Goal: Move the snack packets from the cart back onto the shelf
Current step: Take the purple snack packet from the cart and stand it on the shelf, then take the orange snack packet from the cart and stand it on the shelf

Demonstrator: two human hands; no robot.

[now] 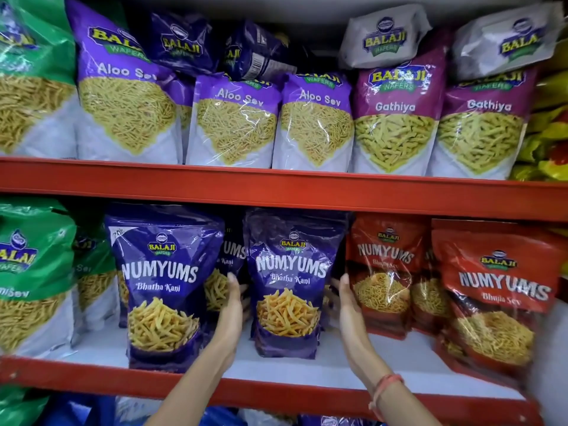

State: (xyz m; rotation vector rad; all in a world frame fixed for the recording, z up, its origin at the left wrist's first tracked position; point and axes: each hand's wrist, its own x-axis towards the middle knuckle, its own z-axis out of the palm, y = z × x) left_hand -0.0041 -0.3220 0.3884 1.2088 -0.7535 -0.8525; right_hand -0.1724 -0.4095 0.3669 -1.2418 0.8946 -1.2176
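A dark blue Numyums Bhatha Kani packet (289, 287) stands upright on the white lower shelf (332, 364), a little back from the front edge. My left hand (233, 305) lies flat against its left side and my right hand (345, 302) against its right side, fingers pointing into the shelf. The fingertips are hidden behind the packet. A second identical blue packet (163, 287) stands to the left, nearer the front. The cart is out of view.
Red Numyums Bhuja Sev packets (498, 296) stand to the right, green sev packets (33, 272) to the left. The upper shelf, above a red rail (276, 186), holds Aloo Sev (233, 121) and Gathiya (396, 118) packets. More packets show below the lower red rail.
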